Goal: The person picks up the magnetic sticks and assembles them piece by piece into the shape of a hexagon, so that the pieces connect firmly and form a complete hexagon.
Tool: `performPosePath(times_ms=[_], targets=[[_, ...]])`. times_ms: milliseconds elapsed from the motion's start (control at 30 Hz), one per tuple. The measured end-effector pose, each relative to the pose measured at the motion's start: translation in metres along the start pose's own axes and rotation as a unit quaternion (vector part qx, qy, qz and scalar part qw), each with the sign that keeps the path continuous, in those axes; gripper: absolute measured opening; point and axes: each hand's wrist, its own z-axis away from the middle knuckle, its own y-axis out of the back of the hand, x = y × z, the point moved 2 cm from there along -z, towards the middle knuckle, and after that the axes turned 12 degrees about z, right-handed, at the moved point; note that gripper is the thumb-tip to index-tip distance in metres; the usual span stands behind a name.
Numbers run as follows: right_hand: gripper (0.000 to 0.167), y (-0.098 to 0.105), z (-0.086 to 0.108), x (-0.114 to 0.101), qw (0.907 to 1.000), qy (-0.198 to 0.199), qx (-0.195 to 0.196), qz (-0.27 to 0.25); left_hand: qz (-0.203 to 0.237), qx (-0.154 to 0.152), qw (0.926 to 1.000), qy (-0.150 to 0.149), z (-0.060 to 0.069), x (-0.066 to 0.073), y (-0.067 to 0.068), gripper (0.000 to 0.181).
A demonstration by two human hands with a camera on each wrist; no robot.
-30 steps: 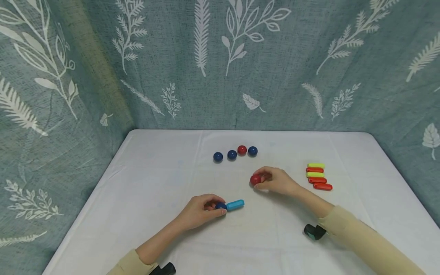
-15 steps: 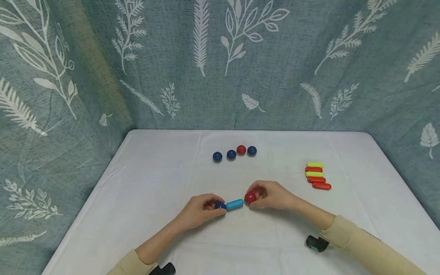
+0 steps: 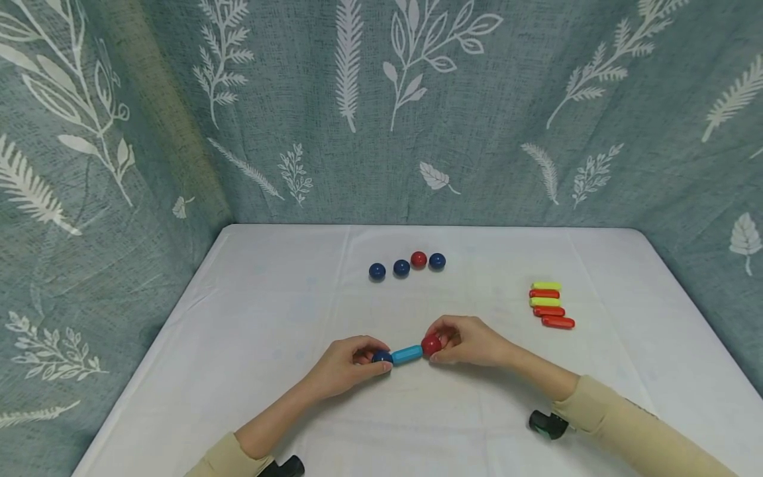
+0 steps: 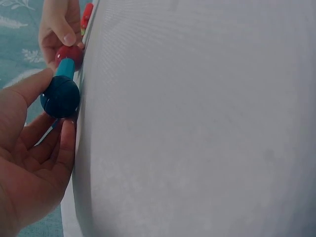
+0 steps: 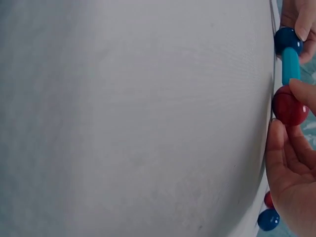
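The left hand (image 3: 347, 366) pinches a dark blue ball (image 3: 382, 358) between thumb and fingers, low over the white cloth. A light blue rod (image 3: 407, 354) runs from that ball toward the right. At the rod's other end is a red ball (image 3: 431, 344), which the right hand (image 3: 473, 341) pinches; ball and rod end touch. In the left wrist view the dark blue ball (image 4: 60, 97), the rod (image 4: 65, 68) and the red ball (image 4: 69, 56) stand in one line. The right wrist view shows the red ball (image 5: 290, 105) against the rod (image 5: 291, 66).
Toward the back of the white table (image 3: 286, 285) lie three dark blue balls (image 3: 401, 268) and another red ball (image 3: 418, 260) in a row. At the right, several short red and yellow rods (image 3: 547, 303) are stacked side by side. A patterned green curtain (image 3: 381, 172) hangs behind.
The right hand has carried its red ball toward the front and left, up against the free end of the light blue rod. The left hand has stayed almost still on the dark blue ball.
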Motion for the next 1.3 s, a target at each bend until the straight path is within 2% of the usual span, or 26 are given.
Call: performPosePath(times_ms=[233, 400, 567, 733, 867, 1000, 1300], targets=[[0.034, 0.0, 0.0, -0.001, 1.0, 0.0, 0.0, 0.0, 0.001, 0.002, 1.0, -0.005, 0.0, -0.001, 0.0, 0.029], [0.034, 0.0, 0.0, 0.001, 1.0, 0.007, 0.002, -0.004, -0.021, -0.005, 0.9994, -0.028, -0.004, 0.003, -0.001, 0.029], [0.035, 0.001, 0.0, 0.004, 0.9999, 0.013, 0.003, -0.005, -0.048, -0.028, 0.9965, -0.063, -0.015, 0.015, -0.009, 0.032], [0.038, 0.002, 0.001, 0.005, 0.9996, 0.026, 0.004, -0.014, -0.08, -0.048, 0.9919, -0.086, -0.031, 0.028, -0.026, 0.032], [0.039, 0.003, 0.003, 0.005, 0.9993, 0.027, 0.006, -0.024, -0.109, -0.042, 0.9893, -0.088, -0.044, 0.031, -0.037, 0.031], [0.038, 0.004, 0.005, 0.005, 0.9993, 0.023, 0.011, -0.027, -0.129, -0.033, 0.9882, -0.077, -0.052, 0.032, -0.045, 0.03], [0.028, 0.017, 0.01, 0.011, 0.9994, 0.022, 0.025, 0.002, -0.13, -0.021, 0.9884, -0.076, -0.057, 0.033, -0.05, 0.027]])
